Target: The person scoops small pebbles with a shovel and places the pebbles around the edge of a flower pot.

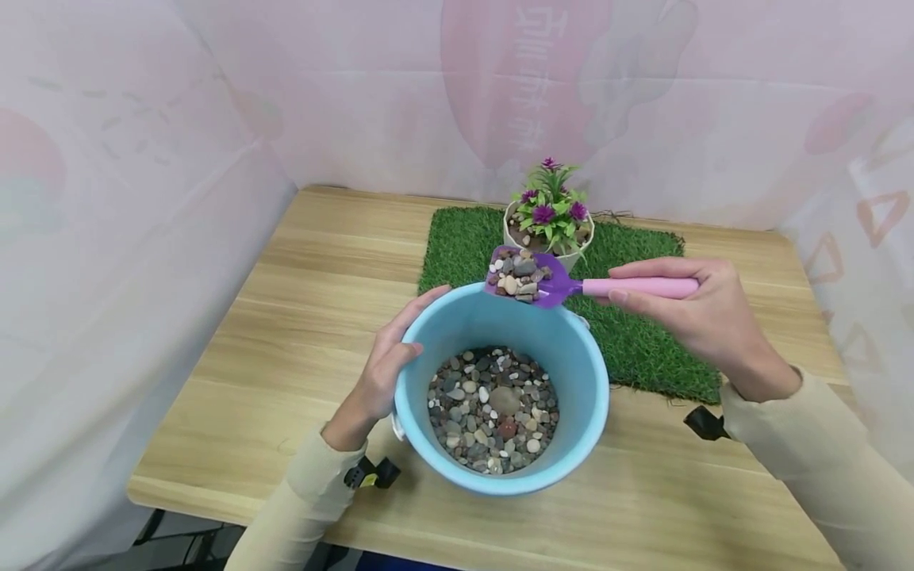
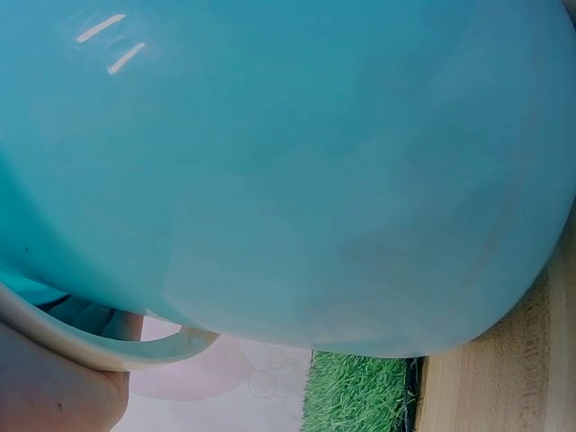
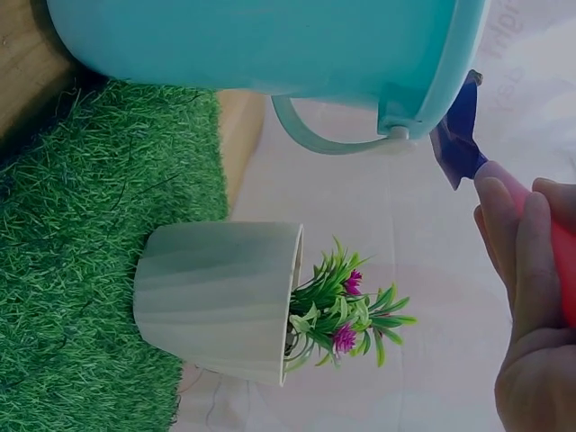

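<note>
In the head view a light blue bucket (image 1: 500,484) stands at the front of the table, with many small pebbles (image 1: 493,412) on its bottom. My left hand (image 1: 382,369) grips its left rim, thumb over the edge and fingers along the outside. My right hand (image 1: 703,317) holds the pink handle of a purple garden trowel (image 1: 560,287) between thumb and fingers. A heap of pebbles (image 1: 517,274) lies on the blade, which is over the bucket's far rim in this view. In the right wrist view the blade (image 3: 459,135) shows beside the rim.
Behind the bucket, a white pot (image 3: 216,301) with a purple-flowered plant (image 1: 550,210) stands on a green grass mat (image 1: 635,341). The bucket's handle (image 3: 324,142) hangs down its side. A printed cloth (image 1: 357,95) closes off the back of the wooden table (image 1: 286,333).
</note>
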`<state>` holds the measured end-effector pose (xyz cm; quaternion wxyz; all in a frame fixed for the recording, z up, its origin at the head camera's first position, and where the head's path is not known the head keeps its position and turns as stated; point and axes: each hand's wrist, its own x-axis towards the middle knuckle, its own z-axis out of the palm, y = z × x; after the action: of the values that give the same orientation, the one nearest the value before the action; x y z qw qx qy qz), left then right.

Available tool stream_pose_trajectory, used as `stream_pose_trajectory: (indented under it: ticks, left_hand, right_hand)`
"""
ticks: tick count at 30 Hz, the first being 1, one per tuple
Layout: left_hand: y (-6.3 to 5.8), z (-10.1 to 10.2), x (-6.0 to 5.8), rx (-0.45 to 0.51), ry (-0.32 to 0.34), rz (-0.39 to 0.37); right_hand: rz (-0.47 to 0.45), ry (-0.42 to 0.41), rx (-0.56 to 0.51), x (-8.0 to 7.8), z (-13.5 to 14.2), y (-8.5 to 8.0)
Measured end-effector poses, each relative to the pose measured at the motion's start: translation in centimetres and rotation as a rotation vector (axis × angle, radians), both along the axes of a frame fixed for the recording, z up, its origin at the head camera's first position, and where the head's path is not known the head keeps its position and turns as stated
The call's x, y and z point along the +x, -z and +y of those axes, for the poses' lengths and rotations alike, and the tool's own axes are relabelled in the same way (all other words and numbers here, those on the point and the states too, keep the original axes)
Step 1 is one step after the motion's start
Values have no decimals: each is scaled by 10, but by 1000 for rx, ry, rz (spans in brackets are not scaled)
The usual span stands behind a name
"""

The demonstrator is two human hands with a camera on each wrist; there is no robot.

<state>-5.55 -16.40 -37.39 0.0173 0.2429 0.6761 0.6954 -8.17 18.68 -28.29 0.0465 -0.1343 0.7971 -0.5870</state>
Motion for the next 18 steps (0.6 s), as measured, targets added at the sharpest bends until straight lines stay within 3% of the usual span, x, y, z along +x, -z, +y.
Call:
stream_pose_trajectory:
  ticks: [5, 12, 18]
  left_hand:
    - [-2, 1, 1, 16, 6, -30]
    - [-3, 1, 0, 19, 1, -25]
    - [-2, 2, 0, 22, 0, -31]
  right_hand:
    - [-21, 24, 11, -4, -4, 0]
    - [-76, 13, -127, -19, -5, 18]
    - [-79, 35, -105, -29, -12, 27]
